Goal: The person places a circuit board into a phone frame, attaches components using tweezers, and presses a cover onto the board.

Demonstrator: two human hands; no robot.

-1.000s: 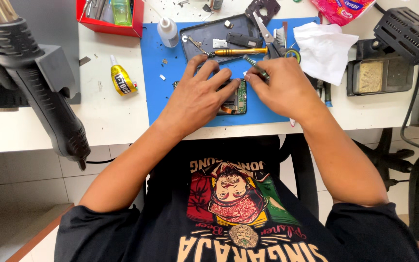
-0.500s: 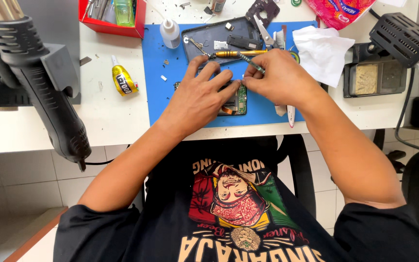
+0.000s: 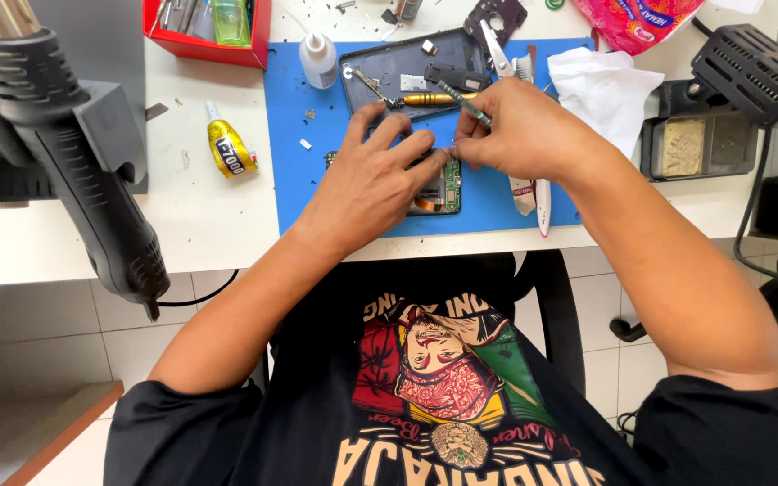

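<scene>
My left hand (image 3: 373,183) lies flat over a small green circuit board (image 3: 447,186) on the blue mat (image 3: 290,144), fingers spread and pressing it down. Beside it, my right hand (image 3: 520,130) grips a thin metal tool (image 3: 463,102) whose tip points down at the board's upper edge. Most of the board is hidden beneath both hands. Behind them on the mat sits a dark phone back cover (image 3: 398,63) with a yellow-handled screwdriver (image 3: 429,99) lying on it.
A yellow glue tube (image 3: 229,150) and a small white bottle (image 3: 319,58) stand left of the hands. A red tray (image 3: 204,31) is at the back left. A crumpled white tissue (image 3: 603,90), a soldering sponge tray (image 3: 695,144) and a black hot-air gun (image 3: 83,171) flank the bench.
The view has shifted slightly. My right hand moved a little left toward the board, its tool tip now at the board's edge. My left hand stays on the board.
</scene>
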